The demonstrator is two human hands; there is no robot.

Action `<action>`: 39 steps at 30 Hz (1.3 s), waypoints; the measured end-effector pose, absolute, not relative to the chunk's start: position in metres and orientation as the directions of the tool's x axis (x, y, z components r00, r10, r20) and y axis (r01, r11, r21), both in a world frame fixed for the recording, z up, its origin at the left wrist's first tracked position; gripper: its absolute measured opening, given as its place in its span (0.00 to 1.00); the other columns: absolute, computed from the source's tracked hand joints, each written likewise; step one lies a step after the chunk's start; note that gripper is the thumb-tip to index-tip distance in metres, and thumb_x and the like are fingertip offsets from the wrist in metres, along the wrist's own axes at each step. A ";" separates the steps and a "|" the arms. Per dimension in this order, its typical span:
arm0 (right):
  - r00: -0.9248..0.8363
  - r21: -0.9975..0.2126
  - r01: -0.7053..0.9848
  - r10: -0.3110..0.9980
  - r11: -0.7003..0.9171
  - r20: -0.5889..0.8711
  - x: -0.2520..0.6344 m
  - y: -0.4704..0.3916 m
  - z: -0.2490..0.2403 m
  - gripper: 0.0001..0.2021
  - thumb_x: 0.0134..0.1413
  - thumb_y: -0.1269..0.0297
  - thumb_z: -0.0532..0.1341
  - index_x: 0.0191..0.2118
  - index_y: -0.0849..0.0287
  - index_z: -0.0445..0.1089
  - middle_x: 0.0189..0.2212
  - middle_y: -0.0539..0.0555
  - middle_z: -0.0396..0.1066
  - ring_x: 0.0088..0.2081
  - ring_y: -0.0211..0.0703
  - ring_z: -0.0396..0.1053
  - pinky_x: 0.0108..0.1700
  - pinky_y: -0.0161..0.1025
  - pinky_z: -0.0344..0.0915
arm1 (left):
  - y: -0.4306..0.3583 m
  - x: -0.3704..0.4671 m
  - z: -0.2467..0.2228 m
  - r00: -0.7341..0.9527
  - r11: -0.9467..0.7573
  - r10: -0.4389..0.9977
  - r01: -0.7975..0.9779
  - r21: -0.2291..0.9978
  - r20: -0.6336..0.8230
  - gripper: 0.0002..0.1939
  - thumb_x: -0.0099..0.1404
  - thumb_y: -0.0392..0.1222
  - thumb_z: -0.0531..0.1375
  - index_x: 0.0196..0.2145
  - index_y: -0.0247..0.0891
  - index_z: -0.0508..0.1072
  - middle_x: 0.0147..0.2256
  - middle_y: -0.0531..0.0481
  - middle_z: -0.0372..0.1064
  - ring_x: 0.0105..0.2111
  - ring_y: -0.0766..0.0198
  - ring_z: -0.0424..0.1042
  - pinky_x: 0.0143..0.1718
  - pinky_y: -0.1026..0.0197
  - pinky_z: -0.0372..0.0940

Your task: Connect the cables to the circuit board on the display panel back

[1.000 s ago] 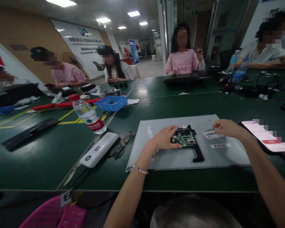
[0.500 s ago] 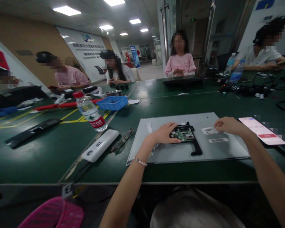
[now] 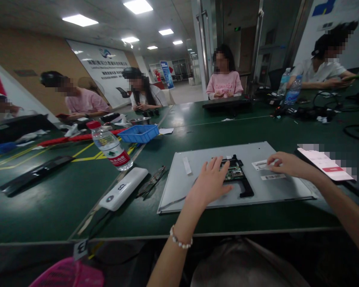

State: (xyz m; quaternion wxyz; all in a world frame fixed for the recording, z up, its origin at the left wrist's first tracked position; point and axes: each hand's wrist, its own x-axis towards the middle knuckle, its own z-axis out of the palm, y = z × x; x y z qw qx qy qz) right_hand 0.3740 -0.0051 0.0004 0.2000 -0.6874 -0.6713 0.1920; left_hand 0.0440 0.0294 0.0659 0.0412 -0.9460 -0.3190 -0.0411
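A flat grey panel (image 3: 179, 193) lies on the green table in front of me. On it rests a green circuit board (image 3: 235, 173) with a black plastic bracket (image 3: 247, 189) around it. My left hand (image 3: 211, 181) is open, fingers spread over the left side of the board and covering part of it. Whether its fingertips touch the board I cannot tell. My right hand (image 3: 283, 163) has its fingers curled together at the right end of a white label (image 3: 259, 165), above a barcode sticker (image 3: 273, 177). What those fingers pinch, if anything, is hidden.
Left of the panel lie glasses (image 3: 152, 182), a white power bank (image 3: 124, 189) with a cable, a water bottle (image 3: 111, 149) and a blue tray (image 3: 140, 134). A phone (image 3: 326, 164) lies at right. Several people sit around the table. A pink basket (image 3: 68, 275) is below the edge.
My left hand has moved off its grip on the board's left edge, its fingers now spread and raised. My right hand stays by the label, its fingers more curled. The view has shifted slightly.
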 end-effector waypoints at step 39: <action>-0.125 -0.784 0.581 0.976 0.219 0.180 0.293 0.005 0.001 0.10 0.50 0.65 0.60 0.40 0.57 0.72 0.37 0.53 0.76 0.33 0.43 0.73 0.39 0.41 0.69 | -0.031 0.114 0.010 0.480 -0.555 0.803 0.817 0.153 0.353 0.21 0.68 0.51 0.50 0.56 0.42 0.65 0.56 0.39 0.59 0.59 0.45 0.56 0.60 0.35 0.48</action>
